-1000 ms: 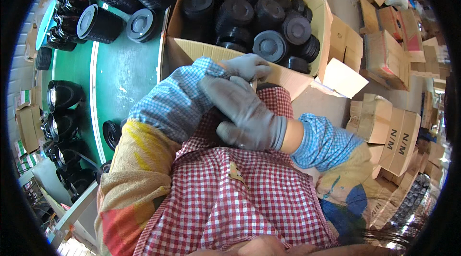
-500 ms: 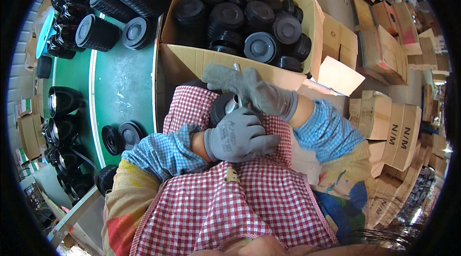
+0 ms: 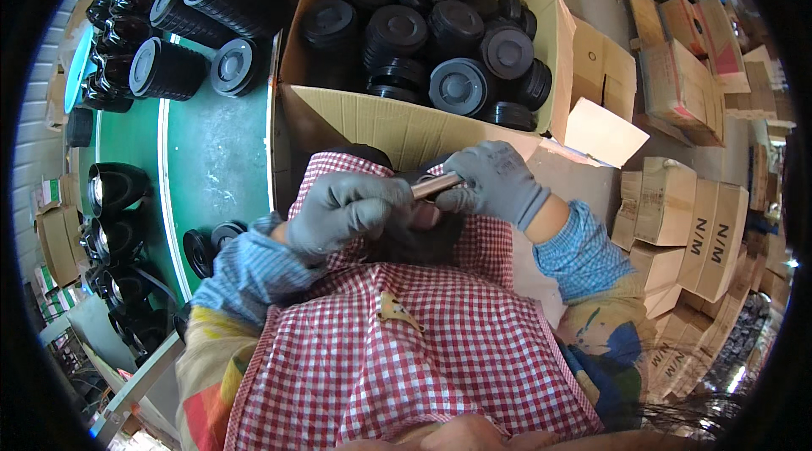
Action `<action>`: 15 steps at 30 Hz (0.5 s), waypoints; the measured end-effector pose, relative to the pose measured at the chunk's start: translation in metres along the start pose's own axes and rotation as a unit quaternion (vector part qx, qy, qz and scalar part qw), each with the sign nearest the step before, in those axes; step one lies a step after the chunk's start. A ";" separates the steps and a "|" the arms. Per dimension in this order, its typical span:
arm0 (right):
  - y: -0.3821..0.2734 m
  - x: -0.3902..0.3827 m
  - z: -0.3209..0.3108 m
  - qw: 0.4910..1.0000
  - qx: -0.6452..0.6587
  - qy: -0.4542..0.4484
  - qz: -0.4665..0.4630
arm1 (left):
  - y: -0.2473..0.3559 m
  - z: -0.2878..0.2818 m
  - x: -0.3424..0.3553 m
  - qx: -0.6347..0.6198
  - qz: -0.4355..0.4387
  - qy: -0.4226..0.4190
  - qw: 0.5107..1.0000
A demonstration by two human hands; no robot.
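Note:
Both my hands wear grey gloves and meet above my lap. A short, shiny metal rod (image 3: 436, 185) runs between them, tilted up toward the right. My left hand (image 3: 348, 210) is closed around its lower left end. My right hand (image 3: 497, 185) grips its right end with thumb and fingers. Beneath the hands, between my knees, sits a dark object (image 3: 419, 241), mostly shadowed; its shape cannot be made out. The red-and-white checked apron (image 3: 406, 349) covers my lap.
An open cardboard box (image 3: 372, 117) of black round lids stands just ahead. On the green bench (image 3: 216, 147) to the left are stacked black lids (image 3: 169, 69) and glossy black housings (image 3: 117, 189). Closed cartons (image 3: 709, 240) stand at the right.
My left hand has moved left and up, and my right hand has shifted right and down. The metal rod, upright before, now slants between them. The black round part on my lap is now mostly hidden.

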State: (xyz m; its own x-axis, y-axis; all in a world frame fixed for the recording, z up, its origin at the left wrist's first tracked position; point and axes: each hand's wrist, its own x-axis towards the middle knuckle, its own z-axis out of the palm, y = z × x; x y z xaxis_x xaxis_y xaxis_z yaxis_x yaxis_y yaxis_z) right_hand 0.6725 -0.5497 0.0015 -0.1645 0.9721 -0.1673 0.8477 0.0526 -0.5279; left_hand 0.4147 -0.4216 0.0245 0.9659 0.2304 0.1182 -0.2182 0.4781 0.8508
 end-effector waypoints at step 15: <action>0.008 0.047 -0.020 0.976 -0.066 -0.183 -0.099 | 0.041 0.045 0.027 0.519 -0.353 -0.031 0.778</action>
State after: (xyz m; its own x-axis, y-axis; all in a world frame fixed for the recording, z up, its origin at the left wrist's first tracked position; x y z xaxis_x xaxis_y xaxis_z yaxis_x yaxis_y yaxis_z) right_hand 0.6814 -0.4986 0.0059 -0.4801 0.7939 -0.3730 0.8350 0.2833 -0.4718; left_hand 0.4382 -0.4339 0.0851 0.8062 0.1641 -0.5684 0.5680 -0.4831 0.6663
